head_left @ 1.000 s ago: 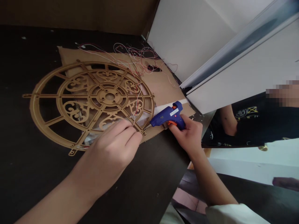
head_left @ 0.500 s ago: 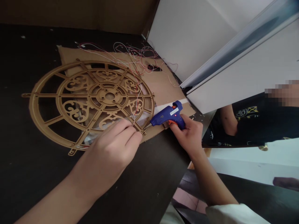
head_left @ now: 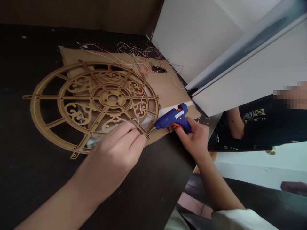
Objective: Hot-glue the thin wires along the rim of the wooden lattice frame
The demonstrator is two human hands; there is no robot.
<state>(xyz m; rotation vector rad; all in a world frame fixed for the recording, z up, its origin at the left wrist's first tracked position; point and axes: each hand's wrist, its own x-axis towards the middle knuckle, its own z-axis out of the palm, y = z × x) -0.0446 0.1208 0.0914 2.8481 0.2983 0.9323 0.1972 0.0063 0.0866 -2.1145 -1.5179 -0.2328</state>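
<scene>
While clamped on glue gun [head_left: 171,118], R hand [head_left: 195,139]; L fingers [head_left: 129,135] together on wood wheel [head_left: 33,111]

Head-worn, single view, angled forward and down, close above the left hand [head_left: 115,156], right hand [head_left: 194,140] and dark tabletop [head_left: 28,191].

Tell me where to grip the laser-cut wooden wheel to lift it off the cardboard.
Pinch the wheel's outer rim on the left, coming from the left: it is a narrow band with open gaps behind it, away from the left hand and the wires.
</scene>
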